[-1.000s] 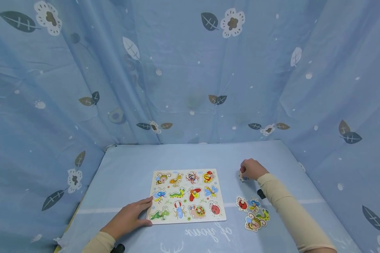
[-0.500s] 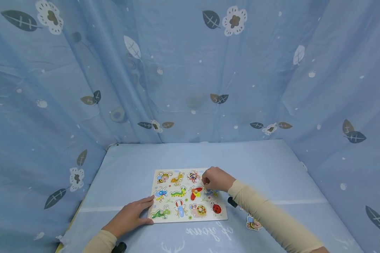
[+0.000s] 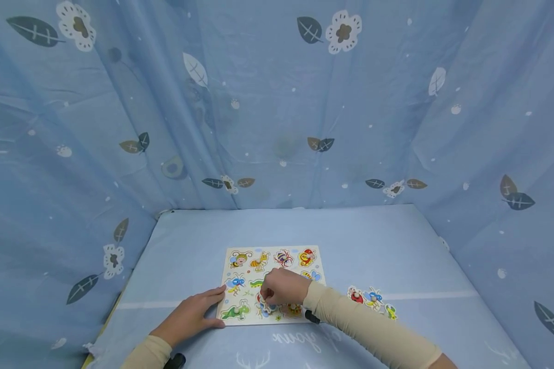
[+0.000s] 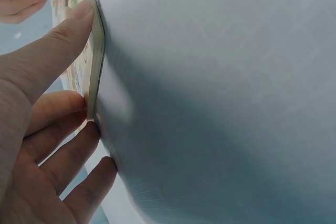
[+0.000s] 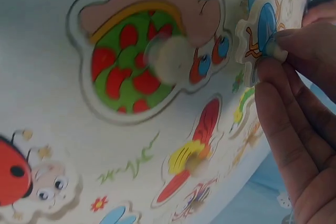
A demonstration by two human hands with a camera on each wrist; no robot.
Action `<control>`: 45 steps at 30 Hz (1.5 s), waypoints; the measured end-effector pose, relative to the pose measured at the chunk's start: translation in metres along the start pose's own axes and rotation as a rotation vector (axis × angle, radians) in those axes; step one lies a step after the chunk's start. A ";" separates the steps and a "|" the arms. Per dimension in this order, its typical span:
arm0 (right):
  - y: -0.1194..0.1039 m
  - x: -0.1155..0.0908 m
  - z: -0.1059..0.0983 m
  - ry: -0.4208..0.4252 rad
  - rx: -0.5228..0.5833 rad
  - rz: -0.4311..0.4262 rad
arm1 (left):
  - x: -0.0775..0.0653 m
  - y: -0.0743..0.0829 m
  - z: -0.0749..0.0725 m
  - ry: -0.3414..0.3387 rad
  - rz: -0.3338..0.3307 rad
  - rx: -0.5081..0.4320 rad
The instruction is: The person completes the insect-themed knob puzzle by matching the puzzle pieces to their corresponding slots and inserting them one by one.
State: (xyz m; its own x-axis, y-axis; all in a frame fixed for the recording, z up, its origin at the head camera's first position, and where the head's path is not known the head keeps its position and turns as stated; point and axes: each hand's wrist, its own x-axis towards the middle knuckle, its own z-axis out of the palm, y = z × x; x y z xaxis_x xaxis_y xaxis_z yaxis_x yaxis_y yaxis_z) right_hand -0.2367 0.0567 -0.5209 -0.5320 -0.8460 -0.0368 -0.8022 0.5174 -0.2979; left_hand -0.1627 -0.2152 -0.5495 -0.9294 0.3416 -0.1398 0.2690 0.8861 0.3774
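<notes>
A white wooden puzzle board [image 3: 271, 256] printed with insects lies on the table. My right hand [image 3: 283, 286] is over its lower middle, pinching the pale knob of a blue beetle puzzle piece [image 5: 264, 22] between thumb and fingertips. That piece stands tilted close over the board's blue beetle picture. My left hand [image 3: 191, 315] rests at the board's left edge. In the left wrist view its thumb [image 4: 65, 32] lies on the board's corner, with the other fingers against and below the edge. A snail piece [image 5: 118, 51] with a knob sits in the board beside the right hand.
Right of the board lie loose ladybug [image 3: 356, 295], mosquito [image 3: 373, 297] and caterpillar [image 3: 390, 311] pieces, partly behind the right sleeve [image 3: 351, 318]. A blue patterned curtain [image 3: 277, 102] hangs behind and beside the table.
My right hand has moved left from a piece at the table's right, across the board, to its lower middle with the beetle piece. My left hand has stayed at the board's edge.
</notes>
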 end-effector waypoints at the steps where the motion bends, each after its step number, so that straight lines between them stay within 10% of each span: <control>1: -0.002 0.001 0.001 -0.008 0.009 0.005 | 0.000 0.000 0.000 -0.001 0.003 0.001; 45: -0.007 0.001 0.012 -0.028 0.136 0.052 | 0.002 -0.004 0.003 0.003 0.009 -0.008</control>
State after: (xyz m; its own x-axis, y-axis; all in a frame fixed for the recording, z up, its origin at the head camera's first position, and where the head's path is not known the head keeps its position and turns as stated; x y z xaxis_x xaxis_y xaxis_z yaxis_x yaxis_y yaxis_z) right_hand -0.2278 0.0507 -0.5303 -0.5629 -0.8225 -0.0815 -0.7283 0.5402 -0.4216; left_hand -0.1647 -0.2172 -0.5542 -0.9275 0.3491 -0.1335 0.2758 0.8804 0.3858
